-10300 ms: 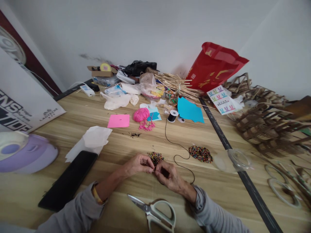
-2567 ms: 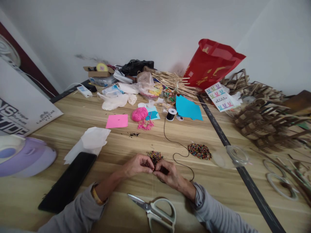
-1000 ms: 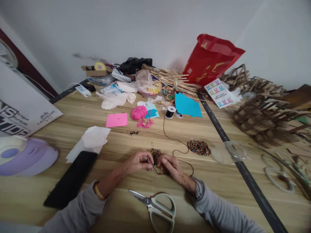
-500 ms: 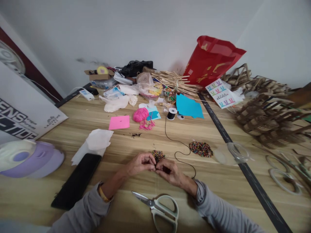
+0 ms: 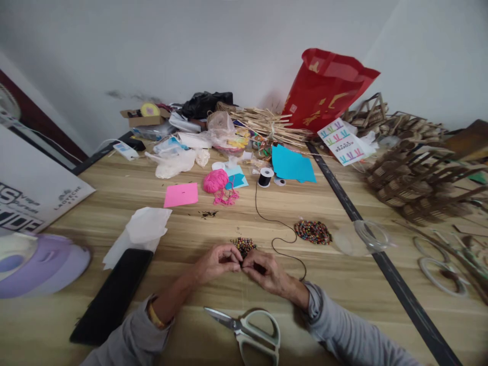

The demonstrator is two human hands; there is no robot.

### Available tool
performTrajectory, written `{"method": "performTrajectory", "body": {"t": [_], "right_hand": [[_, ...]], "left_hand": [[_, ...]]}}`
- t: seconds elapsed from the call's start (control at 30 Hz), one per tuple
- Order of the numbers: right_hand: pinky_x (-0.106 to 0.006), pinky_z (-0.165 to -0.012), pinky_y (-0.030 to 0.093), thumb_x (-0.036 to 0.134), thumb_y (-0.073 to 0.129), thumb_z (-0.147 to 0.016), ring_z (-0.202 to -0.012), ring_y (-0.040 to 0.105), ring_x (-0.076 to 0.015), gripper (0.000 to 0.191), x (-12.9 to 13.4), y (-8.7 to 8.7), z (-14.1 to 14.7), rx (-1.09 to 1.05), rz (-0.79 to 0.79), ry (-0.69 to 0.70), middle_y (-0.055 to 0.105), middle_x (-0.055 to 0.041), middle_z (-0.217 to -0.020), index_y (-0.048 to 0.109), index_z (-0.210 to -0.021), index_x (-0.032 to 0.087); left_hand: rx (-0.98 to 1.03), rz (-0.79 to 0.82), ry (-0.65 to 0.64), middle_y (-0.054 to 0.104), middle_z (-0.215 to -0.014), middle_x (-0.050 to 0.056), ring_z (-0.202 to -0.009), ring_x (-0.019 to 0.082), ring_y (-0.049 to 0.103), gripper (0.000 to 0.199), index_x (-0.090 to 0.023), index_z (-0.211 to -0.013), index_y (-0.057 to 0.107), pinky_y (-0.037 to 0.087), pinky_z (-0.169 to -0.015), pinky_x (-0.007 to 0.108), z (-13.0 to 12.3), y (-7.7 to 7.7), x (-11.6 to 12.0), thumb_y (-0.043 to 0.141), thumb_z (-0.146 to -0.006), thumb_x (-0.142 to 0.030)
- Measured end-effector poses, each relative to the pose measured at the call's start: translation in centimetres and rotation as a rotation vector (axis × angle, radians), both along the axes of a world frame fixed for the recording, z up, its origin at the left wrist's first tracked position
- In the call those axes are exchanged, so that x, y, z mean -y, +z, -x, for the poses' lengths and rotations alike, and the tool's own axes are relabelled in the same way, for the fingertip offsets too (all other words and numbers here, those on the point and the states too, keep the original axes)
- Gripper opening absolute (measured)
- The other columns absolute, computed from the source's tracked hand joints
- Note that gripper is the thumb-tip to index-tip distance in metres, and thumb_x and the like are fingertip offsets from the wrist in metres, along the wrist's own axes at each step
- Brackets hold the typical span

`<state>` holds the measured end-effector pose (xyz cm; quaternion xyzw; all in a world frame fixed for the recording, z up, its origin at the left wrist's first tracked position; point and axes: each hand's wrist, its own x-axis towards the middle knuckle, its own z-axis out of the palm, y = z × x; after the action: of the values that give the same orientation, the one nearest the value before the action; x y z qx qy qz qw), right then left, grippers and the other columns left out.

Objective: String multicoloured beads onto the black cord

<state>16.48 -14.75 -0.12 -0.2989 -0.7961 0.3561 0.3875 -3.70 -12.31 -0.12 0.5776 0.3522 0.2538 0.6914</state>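
My left hand (image 5: 221,262) and my right hand (image 5: 267,272) meet fingertip to fingertip over the table. Both are closed in a pinch around something small and dark that I cannot make out. Just beyond the fingers lies a pile of multicoloured beads (image 5: 244,245), partly hidden by them. A black cord (image 5: 281,222) winds from a spool (image 5: 266,177) down to my right wrist, where it goes out of sight. To the right rests a coiled string of beads (image 5: 313,232). Below my hands lie scissors (image 5: 244,328) with pale handles, their blades pointing left.
A black phone (image 5: 114,295) and white paper (image 5: 148,229) lie at left, beside a purple-and-white container (image 5: 57,264). Pink yarn (image 5: 215,181), pink paper (image 5: 181,195) and blue sheets (image 5: 293,163) lie farther back. Small woven baskets (image 5: 415,178) and clear tubing coils (image 5: 371,236) occupy the right side.
The view has shifted slightly, so most of the table's things appear a little farther left. My hands stay pinched together above the table with hardly any movement.
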Motion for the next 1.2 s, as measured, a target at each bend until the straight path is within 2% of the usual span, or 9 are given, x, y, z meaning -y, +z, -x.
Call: {"method": "performTrajectory", "body": {"t": [0.27,0.67,0.77,0.9,1.03,1.1,1.2], "right_hand": [[-0.024,-0.063,0.048,0.026,0.054,-0.091,-0.068,0.059,-0.0143,0.016,0.1,0.2,0.0,-0.022,0.021,0.01,0.064,-0.0065,-0.074,0.062,-0.082,0.016],[-0.024,-0.064,0.046,0.027,0.05,-0.094,-0.069,0.058,-0.0141,0.021,0.1,0.3,-0.1,0.003,0.013,0.028,0.062,-0.006,-0.075,0.061,-0.08,0.016],[-0.025,-0.066,0.046,0.029,0.05,-0.095,-0.073,0.057,-0.0147,0.022,0.0,0.4,-0.2,0.008,-0.002,0.041,0.061,-0.0072,-0.08,0.061,-0.082,0.016],[-0.026,-0.067,0.046,0.031,0.052,-0.094,-0.074,0.056,-0.0152,0.023,-0.2,0.1,-0.3,-0.051,0.008,0.039,0.061,-0.0076,-0.078,0.063,-0.08,0.015],[-0.026,-0.066,0.046,0.036,0.059,-0.089,-0.071,0.056,-0.0146,0.025,-0.3,-0.5,-0.3,-0.159,0.161,-0.02,0.061,-0.0055,-0.074,0.063,-0.077,0.015],[-0.023,-0.059,0.046,0.039,0.065,-0.085,-0.064,0.055,-0.0121,0.025,-0.4,-0.7,-0.6,-0.22,0.342,-0.038,0.06,-0.0027,-0.07,0.063,-0.078,0.015],[-0.018,-0.048,0.043,0.041,0.072,-0.077,-0.05,0.051,-0.007,0.029,-0.9,-0.5,-1.3,-0.309,0.675,0.016,0.058,0.0013,-0.065,0.062,-0.079,0.015]], "left_hand": [[-0.03,0.007,0.002,0.063,-0.066,0.0,-0.063,0.011,0.055,0.024,-0.013,-0.081,0.062,0.039,-0.063,0.022,0.1,0.5,0.1,0.075,-0.068,-0.029],[-0.035,0.001,0.008,0.065,-0.067,0.0,-0.063,0.012,0.057,0.025,-0.013,-0.081,0.061,0.041,-0.064,0.022,0.0,0.7,0.1,0.075,-0.068,-0.031],[-0.052,0.005,0.058,0.065,-0.065,0.001,-0.063,0.013,0.057,0.027,-0.014,-0.078,0.061,0.042,-0.064,0.024,0.1,1.1,-0.1,0.071,-0.071,-0.038],[-0.07,-0.097,0.23,0.059,-0.056,0.0,-0.057,0.013,0.053,0.038,-0.014,-0.062,0.058,0.042,-0.063,0.025,0.5,1.6,-0.5,0.06,-0.079,-0.049],[-0.06,-0.203,0.386,0.047,-0.047,-0.002,-0.052,0.013,0.047,0.051,-0.018,-0.048,0.044,0.039,-0.06,0.026,0.9,1.3,-0.8,0.046,-0.085,-0.053],[-0.091,-0.226,0.418,0.044,-0.047,-0.002,-0.052,0.013,0.047,0.05,-0.018,-0.047,0.042,0.038,-0.06,0.026,1.0,1.1,-0.9,0.043,-0.087,-0.048],[-0.088,-0.235,0.438,0.044,-0.047,-0.002,-0.052,0.013,0.047,0.043,-0.019,-0.046,0.039,0.037,-0.058,0.026,1.1,0.7,-1.0,0.044,-0.086,-0.037]]}}
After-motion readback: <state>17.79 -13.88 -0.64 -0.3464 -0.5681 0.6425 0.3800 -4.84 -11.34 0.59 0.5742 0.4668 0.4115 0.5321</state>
